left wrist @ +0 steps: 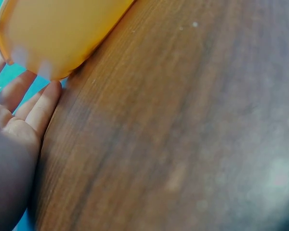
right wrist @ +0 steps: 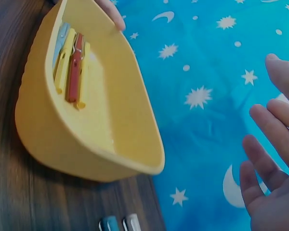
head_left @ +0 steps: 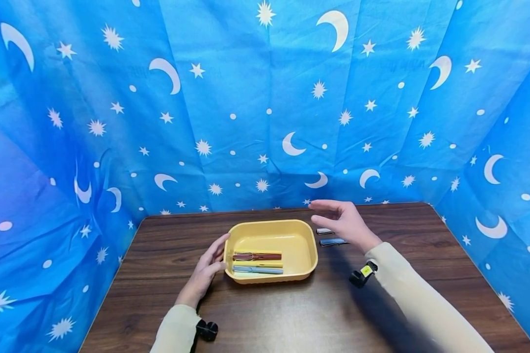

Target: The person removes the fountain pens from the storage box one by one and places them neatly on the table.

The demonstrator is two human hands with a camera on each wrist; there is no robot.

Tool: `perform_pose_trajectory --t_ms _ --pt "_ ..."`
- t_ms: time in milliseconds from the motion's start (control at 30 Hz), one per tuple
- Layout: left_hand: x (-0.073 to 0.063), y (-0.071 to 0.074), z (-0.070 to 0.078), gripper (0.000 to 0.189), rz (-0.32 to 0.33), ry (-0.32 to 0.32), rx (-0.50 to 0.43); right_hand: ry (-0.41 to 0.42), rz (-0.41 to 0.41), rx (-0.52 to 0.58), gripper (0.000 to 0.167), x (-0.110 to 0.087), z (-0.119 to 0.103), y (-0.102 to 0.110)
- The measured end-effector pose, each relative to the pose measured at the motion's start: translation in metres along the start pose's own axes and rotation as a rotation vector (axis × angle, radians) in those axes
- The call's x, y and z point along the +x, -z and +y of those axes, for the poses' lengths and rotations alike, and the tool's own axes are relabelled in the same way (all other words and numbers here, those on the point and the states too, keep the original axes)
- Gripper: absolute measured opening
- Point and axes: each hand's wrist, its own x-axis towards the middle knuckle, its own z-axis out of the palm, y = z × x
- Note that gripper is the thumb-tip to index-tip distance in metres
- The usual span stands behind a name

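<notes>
A yellow plastic tray [head_left: 271,225] stands on the table. Inside it, side by side along the left, lie a dark red pen [head_left: 265,256], a light blue pen [head_left: 258,270] and yellow pens [right wrist: 63,65]. My left hand [head_left: 206,267] is at the tray's left end, its extended fingers touching the outer wall. To the right of the tray, my right hand [head_left: 346,225] hovers with fingers spread and nothing held. Below it on the table are a blue pen [head_left: 332,241] and a silver-white pen [head_left: 324,231], both partly hidden by that hand in the head view.
The dark wood-grain table [head_left: 274,314] ends at the back and sides against a blue cloth [head_left: 247,98] with white moons and stars. Black wrist cameras [head_left: 208,330] are strapped to both sleeves.
</notes>
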Motion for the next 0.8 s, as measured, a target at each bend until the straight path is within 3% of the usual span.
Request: perform_pose_trajectory --t_ms 500,800 --pt "0.000 0.004 -0.001 0.080 -0.025 -0.035 -0.033 -0.018 -0.083 -0.008 0.048 0.023 -0.019 -0.032" --pt "-0.001 0.002 0.000 0.080 -0.026 -0.027 -0.040 0.006 -0.148 0.066 0.042 0.038 -0.030 -0.042"
